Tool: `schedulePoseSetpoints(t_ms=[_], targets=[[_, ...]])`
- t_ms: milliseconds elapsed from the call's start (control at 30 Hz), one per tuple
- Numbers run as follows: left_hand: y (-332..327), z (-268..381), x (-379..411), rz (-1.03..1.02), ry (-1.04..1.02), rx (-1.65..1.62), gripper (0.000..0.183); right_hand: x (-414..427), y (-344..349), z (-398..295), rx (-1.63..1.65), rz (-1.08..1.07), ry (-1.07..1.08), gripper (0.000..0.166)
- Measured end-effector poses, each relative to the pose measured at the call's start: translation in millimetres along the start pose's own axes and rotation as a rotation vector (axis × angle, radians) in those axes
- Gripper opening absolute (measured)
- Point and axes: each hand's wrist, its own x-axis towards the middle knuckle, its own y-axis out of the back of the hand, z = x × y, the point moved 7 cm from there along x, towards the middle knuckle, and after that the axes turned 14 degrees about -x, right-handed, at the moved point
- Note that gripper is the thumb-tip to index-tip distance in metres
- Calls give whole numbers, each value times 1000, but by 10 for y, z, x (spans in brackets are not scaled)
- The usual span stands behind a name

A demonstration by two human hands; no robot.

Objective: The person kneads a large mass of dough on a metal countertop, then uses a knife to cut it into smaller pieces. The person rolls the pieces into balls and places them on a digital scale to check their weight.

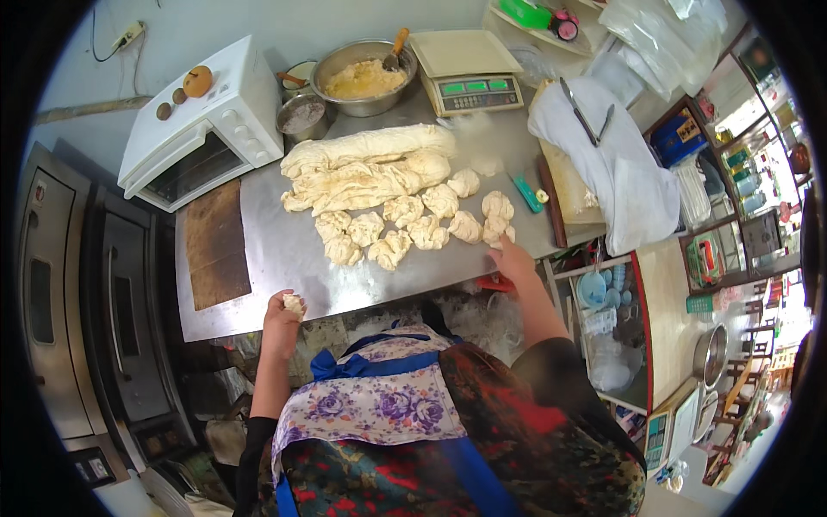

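My left hand [280, 322] is closed around a small dough piece [293, 305] at the front edge of the steel table [284, 258]. Over at the right, the fingers of my right hand [515, 260] touch the lowest of a short column of dough lumps [497, 205]; whether they grip it is unclear. Several torn dough lumps [426, 231] lie in loose rows on the steel. Behind them rest two long, thick dough rolls [368, 152], side by side. A teal-handled tool [528, 195] lies right of the lumps, its blade hard to make out.
A digital scale [475, 71] and a steel bowl [316, 81] of yellowish mixture with a wooden-handled tool stand behind the dough. A white toaster oven [200, 129] and brown board [216, 242] are left. Tongs [585, 116] lie on white cloth [620, 168] at right.
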Motion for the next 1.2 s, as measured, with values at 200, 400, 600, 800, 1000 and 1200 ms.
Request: schedulePoseSetpoints(t_ms=[200, 400, 600, 800, 1000, 1200], targets=[[-1057, -85, -36, -119, -115, 278, 33, 175, 864, -920, 274, 153, 232, 28], [-1991, -1, -259, -280, -626, 1082, 22, -752, 249, -2649, 1233, -926, 601, 36], [-1752, -39, -420, -134, -376, 890, 83, -676, 140, -2603, 1262, -1118, 530, 32], [-942, -103, -531, 195, -170, 286, 50, 225, 1711, -1771, 1164, -157, 471, 36], [-475, -658, -692, 319, -124, 234, 29, 657, 2654, -848, 436, 1193, 415, 51], [-774, -783, -521, 184, -124, 318, 27, 657, 861, -739, -122, 412, 559, 64]])
